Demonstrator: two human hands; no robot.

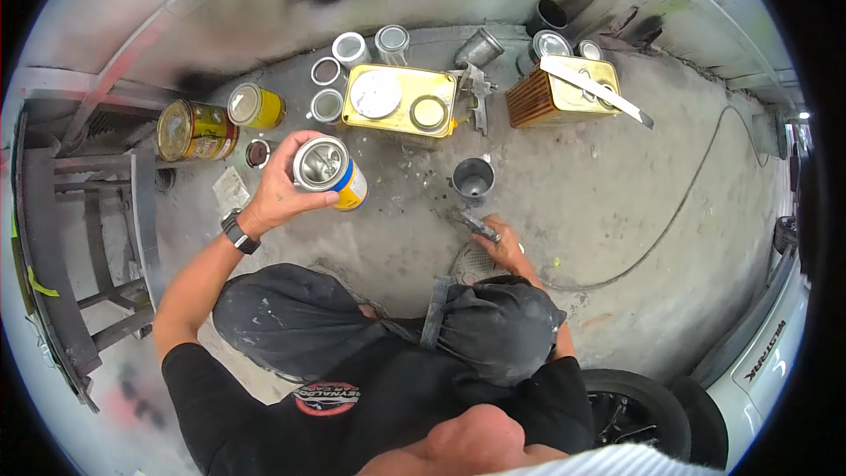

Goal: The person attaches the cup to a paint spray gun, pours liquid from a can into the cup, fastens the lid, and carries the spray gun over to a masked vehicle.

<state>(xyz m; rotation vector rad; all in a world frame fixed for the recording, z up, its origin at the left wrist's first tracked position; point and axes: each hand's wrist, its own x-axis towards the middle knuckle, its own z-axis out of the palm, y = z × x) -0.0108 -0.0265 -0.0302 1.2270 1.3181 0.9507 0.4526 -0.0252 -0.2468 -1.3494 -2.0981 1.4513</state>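
My left hand (pixel 289 185) is wrapped round a round can with a silver lid and a yellow and blue label (pixel 353 189), held above the floor. My right hand (pixel 504 245) grips a dark, flat-ended tool (pixel 477 226), low over the floor near my knee. Just beyond the tool stands a dark grey cup (pixel 474 178), its mouth facing up. Farther off lies a yellow rectangular tin (pixel 401 99) with a round white lid and a ring on its top.
Yellow cans (pixel 256 106) stand at the left, beside a metal frame (pixel 97 256). Several small cups and cans (pixel 328 106) line the wall side. A rectangular tin (pixel 573 92) bears a white strip. A hose (pixel 683 211) curves across the right floor, near a tyre (pixel 639 414).
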